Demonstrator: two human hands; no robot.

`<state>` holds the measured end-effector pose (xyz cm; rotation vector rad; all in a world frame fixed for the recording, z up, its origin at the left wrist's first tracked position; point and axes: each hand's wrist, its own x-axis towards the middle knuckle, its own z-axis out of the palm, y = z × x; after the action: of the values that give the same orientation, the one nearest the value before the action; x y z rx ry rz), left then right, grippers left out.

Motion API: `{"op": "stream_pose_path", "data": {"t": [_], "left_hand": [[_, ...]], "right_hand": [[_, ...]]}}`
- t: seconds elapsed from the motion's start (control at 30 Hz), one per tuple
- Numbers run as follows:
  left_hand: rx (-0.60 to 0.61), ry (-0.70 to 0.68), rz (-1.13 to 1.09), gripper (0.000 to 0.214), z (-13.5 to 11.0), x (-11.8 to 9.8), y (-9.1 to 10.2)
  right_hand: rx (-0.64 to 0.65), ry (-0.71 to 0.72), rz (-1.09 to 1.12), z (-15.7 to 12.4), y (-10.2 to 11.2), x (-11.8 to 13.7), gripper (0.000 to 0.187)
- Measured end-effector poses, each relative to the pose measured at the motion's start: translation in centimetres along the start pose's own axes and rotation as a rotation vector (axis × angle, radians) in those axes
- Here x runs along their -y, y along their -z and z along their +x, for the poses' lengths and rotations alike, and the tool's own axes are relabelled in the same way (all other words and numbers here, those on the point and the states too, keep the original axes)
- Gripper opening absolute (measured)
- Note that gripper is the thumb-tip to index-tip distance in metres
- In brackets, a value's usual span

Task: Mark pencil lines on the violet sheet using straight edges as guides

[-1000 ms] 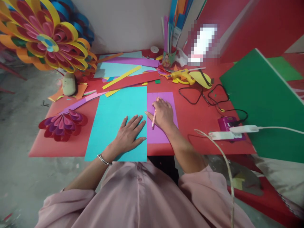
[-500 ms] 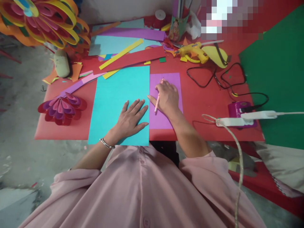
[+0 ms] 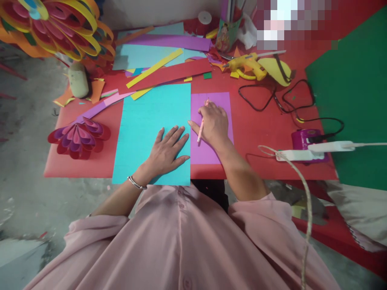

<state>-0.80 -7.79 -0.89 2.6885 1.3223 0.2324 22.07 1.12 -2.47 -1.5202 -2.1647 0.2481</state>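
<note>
A large turquoise paper sheet (image 3: 145,125) lies on the red table (image 3: 260,133). My left hand (image 3: 166,151) rests flat on its lower right part, fingers spread, a bracelet at the wrist. A smaller purple sheet (image 3: 225,106) lies against the turquoise sheet's right edge. My right hand (image 3: 213,127) lies on the purple sheet and holds a pink pencil (image 3: 202,123), with the forefinger stretched toward the seam between the two sheets.
Behind the sheets lie paper strips (image 3: 165,68), a yellow glue gun (image 3: 246,64), black cords (image 3: 272,100) and a cup of paper rolls (image 3: 225,34). A folded paper flower (image 3: 78,139) sits left, a large paper flower (image 3: 54,24) above it. A green board (image 3: 353,100) and a power strip (image 3: 298,154) are right.
The view tilted downward between the oldest frame and the later ones. Both hands stay where they were on the sheets; nothing visibly moved in the last half second.
</note>
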Motion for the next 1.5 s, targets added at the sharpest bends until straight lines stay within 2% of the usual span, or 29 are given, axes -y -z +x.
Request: {"op": "stream_pose_path", "data": {"t": [0.23, 0.7, 1.5], "left_hand": [[0.007, -0.002, 0.012, 0.075, 0.04, -0.15, 0.06], [-0.013, -0.01, 0.036, 0.074, -0.11, 0.06, -0.36], [-0.02, -0.021, 0.059, 0.073, -0.07, 0.11, -0.14]], "right_hand": [[0.043, -0.009, -0.033, 0.06, 0.33, 0.24, 0.038], [-0.076, 0.021, -0.034, -0.02, 0.05, 0.15, 0.036], [-0.083, 0.02, -0.025, -0.07, -0.02, 0.16, 0.033]]}}
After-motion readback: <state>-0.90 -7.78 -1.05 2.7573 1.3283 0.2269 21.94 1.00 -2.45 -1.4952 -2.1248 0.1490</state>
